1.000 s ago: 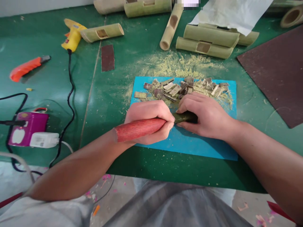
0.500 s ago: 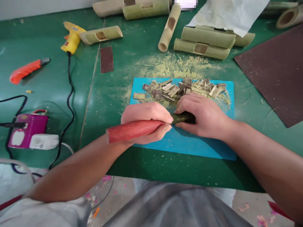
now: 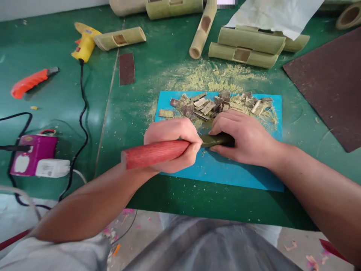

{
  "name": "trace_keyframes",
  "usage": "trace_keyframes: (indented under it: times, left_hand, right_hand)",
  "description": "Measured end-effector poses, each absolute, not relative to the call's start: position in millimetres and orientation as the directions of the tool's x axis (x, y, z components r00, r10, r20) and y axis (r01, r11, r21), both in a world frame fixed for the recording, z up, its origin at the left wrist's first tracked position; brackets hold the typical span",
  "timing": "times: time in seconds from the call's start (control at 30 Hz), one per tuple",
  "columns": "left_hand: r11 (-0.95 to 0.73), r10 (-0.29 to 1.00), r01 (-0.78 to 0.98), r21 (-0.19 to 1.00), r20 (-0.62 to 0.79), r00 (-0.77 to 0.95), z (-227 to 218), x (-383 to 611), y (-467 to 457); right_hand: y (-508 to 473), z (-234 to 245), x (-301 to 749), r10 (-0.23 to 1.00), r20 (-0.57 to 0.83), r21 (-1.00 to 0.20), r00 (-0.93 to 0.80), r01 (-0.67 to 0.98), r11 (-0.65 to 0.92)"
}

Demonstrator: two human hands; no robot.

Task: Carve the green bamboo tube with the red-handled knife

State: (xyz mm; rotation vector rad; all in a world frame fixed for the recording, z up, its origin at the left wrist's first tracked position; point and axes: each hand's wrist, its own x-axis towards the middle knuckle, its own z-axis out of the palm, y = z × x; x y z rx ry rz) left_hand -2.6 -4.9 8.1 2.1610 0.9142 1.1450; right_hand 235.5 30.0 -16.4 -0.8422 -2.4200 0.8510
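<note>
My left hand point(image 3: 172, 141) is closed round the red wooden handle point(image 3: 149, 154) of a tool whose working end is hidden under my fingers. My right hand point(image 3: 242, 137) presses down on a dark green piece of bamboo point(image 3: 216, 140), fingers wrapped over it. Both hands rest on a blue cutting mat point(image 3: 225, 171). Behind them on the mat lies a heap of cut bamboo chips point(image 3: 217, 104) and shavings.
Sawdust point(image 3: 214, 77) spreads beyond the mat. Several bamboo tubes point(image 3: 248, 47) lie at the back, next to white paper point(image 3: 270, 15). At the left lie a yellow glue gun point(image 3: 84, 43), an orange utility knife point(image 3: 31, 81), sandpaper point(image 3: 126, 68), a purple box point(image 3: 35, 152) and cables. A brown sheet point(image 3: 332, 82) lies right.
My left hand has drawn the red-handled tool a little to the left, away from the bamboo piece. My right hand has stayed on the piece.
</note>
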Motion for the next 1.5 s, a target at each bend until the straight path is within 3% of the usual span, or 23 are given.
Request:
trace_keyframes:
  times: [0.4, 0.6, 0.93, 1.03, 1.13, 1.27, 1.5]
  left_hand:
    - [-0.676, 0.681, 0.172, 0.716, 0.520, 0.515, 3.8, -7.9, 5.0]
    - [-0.654, 0.727, 0.283, 0.701, 0.479, 0.492, 7.2, -3.0, -0.4]
    - [-0.666, 0.727, 0.321, 0.673, 0.490, 0.481, 7.3, -4.0, -6.6]
    - [-0.630, 0.767, 0.303, 0.715, 0.509, 0.392, 2.2, -9.0, -6.6]
    - [-0.599, 0.780, 0.290, 0.747, 0.461, 0.423, -4.2, -13.0, -5.3]
    - [-0.641, 0.765, 0.197, 0.742, 0.593, 0.252, -9.9, -12.9, 0.0]
    - [-0.649, 0.732, 0.084, 0.756, 0.592, 0.337, -7.7, -11.6, 5.2]
  right_hand:
    - [30.5, -18.9, 235.1, 0.644, 0.239, -0.640, -0.726, 0.381, 0.667]
    - [30.3, -17.1, 235.6, 0.646, 0.207, -0.650, -0.735, 0.390, 0.652]
    - [29.2, -17.4, 235.7, 0.652, 0.201, -0.655, -0.731, 0.394, 0.644]
    - [29.6, -18.4, 235.4, 0.648, 0.207, -0.648, -0.733, 0.394, 0.652]
    - [29.6, -19.3, 235.7, 0.641, 0.233, -0.630, -0.732, 0.389, 0.673]
    - [29.2, -19.7, 236.7, 0.644, 0.240, -0.613, -0.727, 0.400, 0.681]
    - [29.9, -19.4, 236.9, 0.643, 0.216, -0.611, -0.735, 0.412, 0.676]
